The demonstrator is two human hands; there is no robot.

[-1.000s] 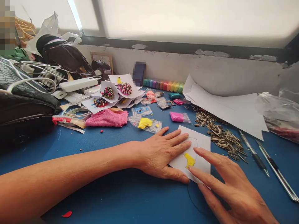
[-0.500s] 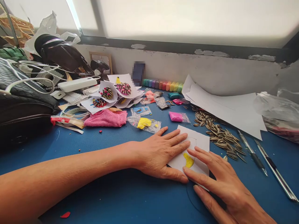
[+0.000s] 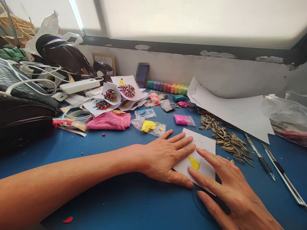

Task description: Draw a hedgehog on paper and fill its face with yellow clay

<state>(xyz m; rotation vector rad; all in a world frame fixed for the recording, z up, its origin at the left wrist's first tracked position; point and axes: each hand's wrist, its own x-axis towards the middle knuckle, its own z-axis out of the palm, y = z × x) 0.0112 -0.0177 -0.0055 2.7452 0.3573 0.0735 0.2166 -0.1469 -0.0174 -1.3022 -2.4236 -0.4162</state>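
Note:
A white paper square [image 3: 178, 167] with a thin drawn outline lies on the blue table. Yellow clay [image 3: 194, 163] is spread over the lower part of that outline. My left hand [image 3: 168, 156] rests flat across the paper's left side, fingers spread, covering part of the drawing. Over the right side is my right hand [image 3: 230, 179], its fingers apart and nothing in its grasp. The index fingertip is close to the lower edge of the yellow clay; whether it touches cannot be made out.
Sunflower seeds [image 3: 227, 140] are heaped right of the paper, beside a pen [image 3: 261, 159] and a craft knife [image 3: 284, 177]. Behind lie opened yellow clay [image 3: 148, 126], a pink clay packet [image 3: 183, 120], a pink cloth [image 3: 109, 121], seed-covered paper pieces [image 3: 109, 95] and large white sheets [image 3: 230, 111].
My right hand's fingers have shifted slightly, the index fingertip moving along the clay and the others lifting a little to the right. The yellow patch's lower edge looks straighter. My left hand stays put.

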